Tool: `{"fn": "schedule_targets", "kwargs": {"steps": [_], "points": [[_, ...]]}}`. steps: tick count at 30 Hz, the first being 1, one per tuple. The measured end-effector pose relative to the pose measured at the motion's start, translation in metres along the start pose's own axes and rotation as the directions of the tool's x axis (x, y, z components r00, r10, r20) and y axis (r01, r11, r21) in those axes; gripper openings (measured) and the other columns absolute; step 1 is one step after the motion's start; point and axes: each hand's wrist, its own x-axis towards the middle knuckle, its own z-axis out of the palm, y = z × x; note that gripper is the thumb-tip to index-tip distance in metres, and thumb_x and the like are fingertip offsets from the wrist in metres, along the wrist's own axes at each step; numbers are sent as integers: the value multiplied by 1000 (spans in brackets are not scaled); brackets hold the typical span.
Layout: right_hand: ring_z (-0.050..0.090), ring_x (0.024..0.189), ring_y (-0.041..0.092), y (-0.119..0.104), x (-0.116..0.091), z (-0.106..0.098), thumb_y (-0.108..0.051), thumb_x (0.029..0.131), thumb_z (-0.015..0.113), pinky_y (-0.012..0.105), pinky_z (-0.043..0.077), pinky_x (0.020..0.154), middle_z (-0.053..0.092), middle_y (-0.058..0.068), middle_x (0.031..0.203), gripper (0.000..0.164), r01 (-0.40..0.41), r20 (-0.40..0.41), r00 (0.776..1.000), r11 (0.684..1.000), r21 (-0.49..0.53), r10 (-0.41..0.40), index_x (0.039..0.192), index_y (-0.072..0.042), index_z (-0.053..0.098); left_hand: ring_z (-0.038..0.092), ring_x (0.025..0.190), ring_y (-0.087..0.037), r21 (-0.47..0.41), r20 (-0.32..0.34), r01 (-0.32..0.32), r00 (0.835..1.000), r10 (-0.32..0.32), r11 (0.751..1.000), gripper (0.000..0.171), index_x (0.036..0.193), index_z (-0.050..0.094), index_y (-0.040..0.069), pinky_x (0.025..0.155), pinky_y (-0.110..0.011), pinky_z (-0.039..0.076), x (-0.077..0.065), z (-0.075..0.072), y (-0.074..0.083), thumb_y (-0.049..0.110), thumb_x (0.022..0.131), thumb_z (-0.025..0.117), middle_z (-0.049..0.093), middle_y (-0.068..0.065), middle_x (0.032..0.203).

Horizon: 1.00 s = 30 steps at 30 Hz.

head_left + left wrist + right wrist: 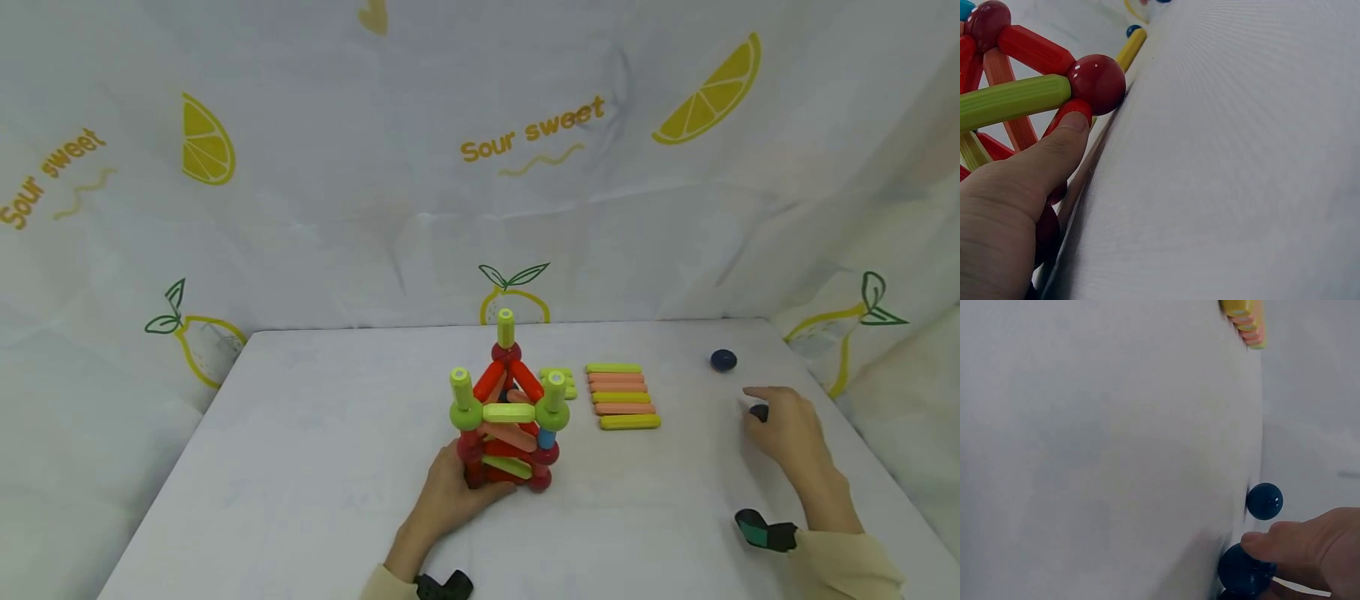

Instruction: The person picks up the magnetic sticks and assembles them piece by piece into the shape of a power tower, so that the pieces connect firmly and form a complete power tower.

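- Red-and-green frame [510, 414] is standing on the table [330, 450], head view: left hand [453, 492] is gripping its lower left side; right hand [787, 429], well right of it, is pinching a dark blue ball [759, 412].
- Left wrist: thumb [1063, 147] is touching the frame's red rod [1080, 107].
- Right wrist: another blue ball [1265, 501] is resting near the pinched one.

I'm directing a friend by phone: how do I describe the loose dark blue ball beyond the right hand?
On the white table, look toward the far right corner. Right of the row of sticks, just beyond the right hand, sits the dark blue ball. Unlike the similar ball touching that hand, it stands apart.
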Motion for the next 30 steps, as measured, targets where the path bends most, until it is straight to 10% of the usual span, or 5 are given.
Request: {"fn": "schedule_targets", "kwargs": {"steps": [11, 15, 20, 24, 30], "points": [[56, 104, 64, -10, -2, 1, -2, 81, 70, 69, 51, 78, 58, 47, 117, 39, -34, 12, 999, 999, 0, 34, 116, 15, 66, 64, 118, -4, 16, 4, -1, 1000, 1, 1000, 70, 139, 50, 33, 104, -35, 54, 1, 1, 1, 39, 80, 88, 67, 18, 127], [72, 86, 30, -48, 2, -14, -4, 82, 77, 31, 61, 71, 64, 40, 109, 38, 134, -162, 981, 979, 154, -109, 115, 13, 69, 64, 118, -4, 15, 1, -3, 1000, 3, 1000, 70, 138, 50, 32, 104, -35, 54, 0, 1, 1, 39, 79, 88, 67, 17, 127], [53, 89, -24, -135, 8, -50, -8, 86, 80, -4, 45, 78, 72, 12, 111, 38, 332, -263, 936, 841, 427, -236, 122, 2, 71, 65, 117, -5, 26, -5, -10, 1000, 10, 1000, 69, 138, 51, 30, 103, -35, 55, 0, 0, 0, 38, 80, 88, 68, 15, 126], [65, 92, -14, -209, 9, -71, -5, 88, 79, 5, 52, 82, 70, -8, 108, 39, 439, -257, 898, 697, 567, -357, 125, -2, 71, 66, 116, -6, 34, -6, -19, 1000, 19, 999, 68, 138, 51, 29, 102, -36, 55, 0, 0, 0, 40, 80, 87, 69, 13, 126], [72, 91, 2, -276, 15, -76, -3, 85, 80, 18, 59, 85, 76, 13, 111, 40, 538, -204, 815, 580, 612, -542, 124, -2, 72, 65, 119, -8, 7, 7, -36, 999, 36, 999, 71, 142, 49, 32, 104, -37, 55, 1, 0, 0, 40, 82, 86, 67, 12, 130]]}}
